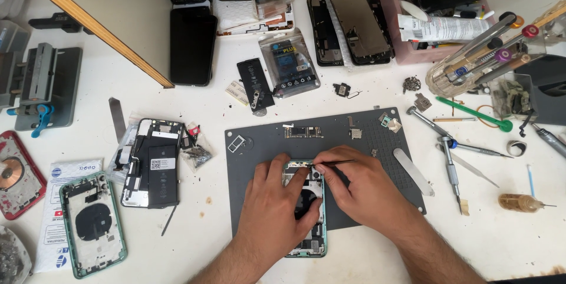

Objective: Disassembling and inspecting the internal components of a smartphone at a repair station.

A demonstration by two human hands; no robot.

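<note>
Hands over green phone frame (306,213) — left hand (277,201) flat, right hand (359,186) pinching tweezers (336,162).

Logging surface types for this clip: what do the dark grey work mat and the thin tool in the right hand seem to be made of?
The dark grey work mat looks like matte rubber or silicone, with a moulded dot grid. The thin tool in the right hand looks like dark metal: slender, rigid, faintly shiny.

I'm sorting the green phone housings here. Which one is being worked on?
The green housing on the grey mat, under both hands. The other green housing lies untouched at far left.
</note>
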